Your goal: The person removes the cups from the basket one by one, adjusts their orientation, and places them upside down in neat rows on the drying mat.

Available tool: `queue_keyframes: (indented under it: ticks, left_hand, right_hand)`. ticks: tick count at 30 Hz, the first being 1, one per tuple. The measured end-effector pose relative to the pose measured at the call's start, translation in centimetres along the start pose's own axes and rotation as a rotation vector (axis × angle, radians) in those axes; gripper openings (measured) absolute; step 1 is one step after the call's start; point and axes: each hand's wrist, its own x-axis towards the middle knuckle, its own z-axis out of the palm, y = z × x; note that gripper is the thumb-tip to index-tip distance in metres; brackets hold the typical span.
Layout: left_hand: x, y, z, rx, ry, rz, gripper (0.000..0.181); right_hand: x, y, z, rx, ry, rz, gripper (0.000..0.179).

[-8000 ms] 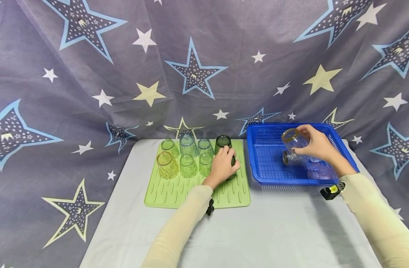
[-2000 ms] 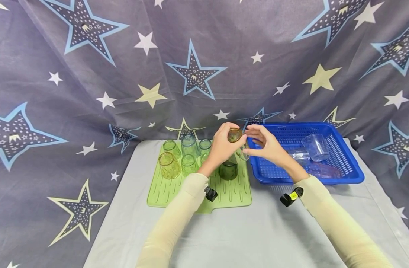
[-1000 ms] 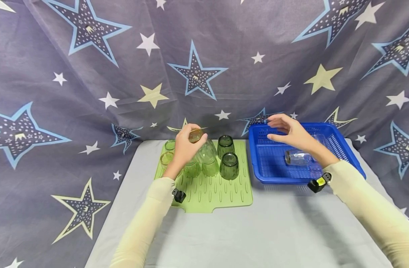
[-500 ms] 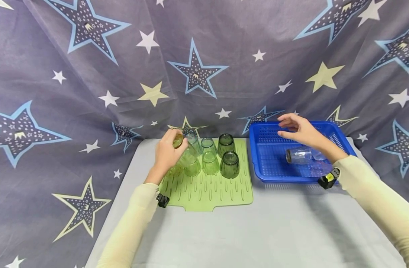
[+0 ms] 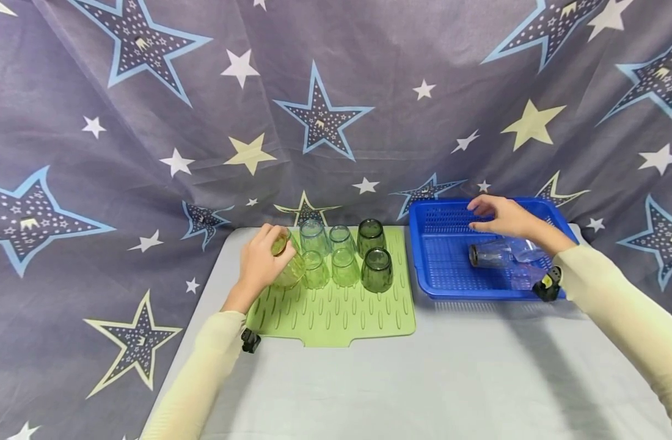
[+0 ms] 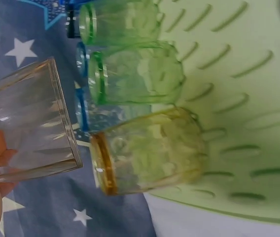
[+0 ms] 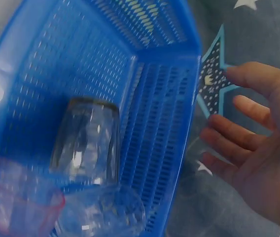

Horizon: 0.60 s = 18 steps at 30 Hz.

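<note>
My left hand [image 5: 259, 255] grips a drinking glass with an amber base [image 5: 279, 244], held bottom up above the left end of the green drying mat [image 5: 330, 318]. In the left wrist view, that glass [image 6: 36, 123] has its wide mouth beside the amber glass [image 6: 150, 150] standing on the mat, apart from it. Upturned glasses stand in two rows: blue [image 5: 314, 235], light green [image 5: 344, 269] and dark grey-green [image 5: 377, 270] among them. My right hand [image 5: 503, 217] hovers over the blue basket [image 5: 479, 296], fingers loosely bent around nothing.
Inside the basket lie a grey-based glass [image 7: 88, 138], a clear glass [image 7: 103, 212] and a pinkish glass [image 7: 26, 202]. A star-patterned curtain [image 5: 204, 146] hangs right behind the table. A white cloth [image 5: 380, 391] covers the table in front of mat and basket.
The glass came out of the basket in my right hand and passed to my left, which carried it leftward over the mat. My right hand has returned above the basket.
</note>
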Motion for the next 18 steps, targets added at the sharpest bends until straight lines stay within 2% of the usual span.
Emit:
queue_keyframes:
  ticks: [6,12,18]
  left_hand:
    - [-0.9,-0.8,-0.2,0.030,-0.063,-0.007,0.022]
    - [-1.5,-0.9,0.1,0.061,-0.110,0.027,0.026]
    - [-2.0,-0.9,0.4,0.043,-0.088,0.046,0.024]
  right_hand:
    - [0.8,0.9,-0.1,-0.171,-0.133,0.023,0.052]
    - [1.2,1.7,0.4,-0.199,-0.245,0.073,0.065]
    - [1.1,2.2,0.9,-0.191,-0.299,0.104,0.070]
